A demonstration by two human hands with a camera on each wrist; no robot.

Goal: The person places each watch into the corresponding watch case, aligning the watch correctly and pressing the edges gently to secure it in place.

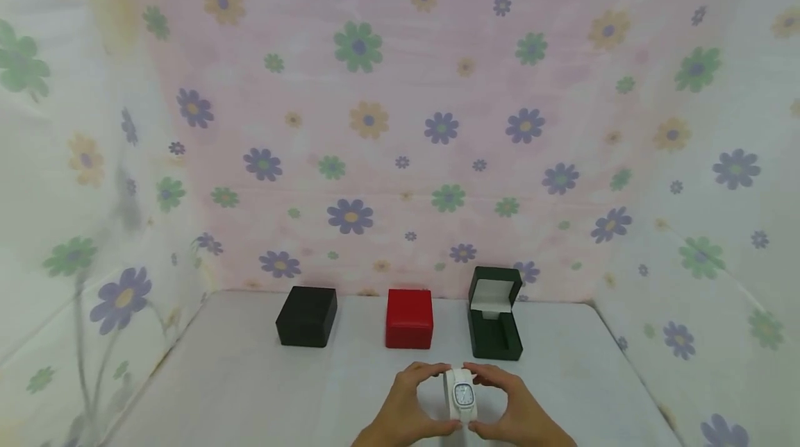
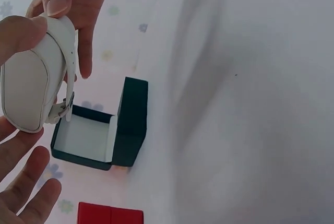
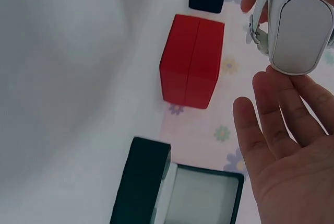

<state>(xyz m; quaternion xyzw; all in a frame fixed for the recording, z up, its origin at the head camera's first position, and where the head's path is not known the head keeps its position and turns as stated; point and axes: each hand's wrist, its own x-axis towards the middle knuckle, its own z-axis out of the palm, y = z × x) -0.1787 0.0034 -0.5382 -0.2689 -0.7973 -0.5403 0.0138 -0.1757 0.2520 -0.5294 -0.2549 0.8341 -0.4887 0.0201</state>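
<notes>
A white watch (image 1: 464,395) is strapped round a white cushion (image 2: 25,91), its square dial facing up in the head view. My left hand (image 1: 409,407) grips one end of the cushion between thumb and fingers. At the opposite end, my right hand (image 1: 515,409) pinches it the same way. Both wrist views show the cushion's flat oval ends, and the strap's buckle (image 2: 65,106) hangs at its underside. Just beyond the hands stands a dark green box (image 1: 496,336) with its lid raised, showing a white lid lining and a recess inside.
A closed red box (image 1: 409,320) stands at the middle of the white table (image 1: 237,391), with a closed black box (image 1: 307,317) to its left. Behind the boxes rises a flowered cloth backdrop (image 1: 400,239), with more flowered cloth along both sides.
</notes>
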